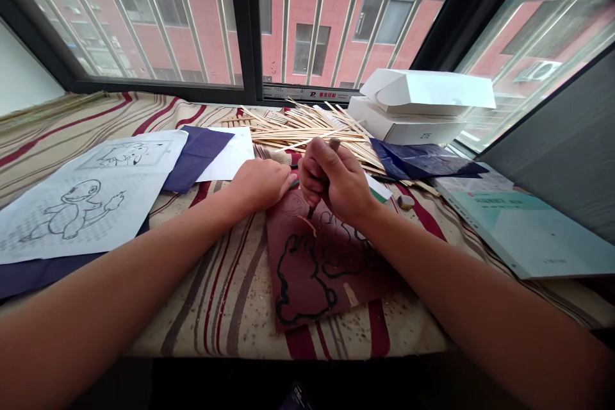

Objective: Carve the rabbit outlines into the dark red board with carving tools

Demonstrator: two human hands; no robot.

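Note:
A dark red board (298, 269) with thick black outlines lies on the striped cloth. My right hand (334, 179) is closed around a thin carving tool (335, 144), its dark tip touching the board's upper part. A pale curl (308, 225) and a light cut patch (350, 295) show on the board. My left hand (264, 182) rests at the board's top left corner, fingers together and pointing toward my right hand; whatever is under its fingertips is hidden.
Left are drawings on white paper (72, 211) over dark blue sheets (192, 157). Behind the hands lie thin wooden sticks (307, 128) and white boxes (413, 125). A pale green book (528, 224) and dark blue film (418, 160) lie right. Windows (312, 25) stand behind.

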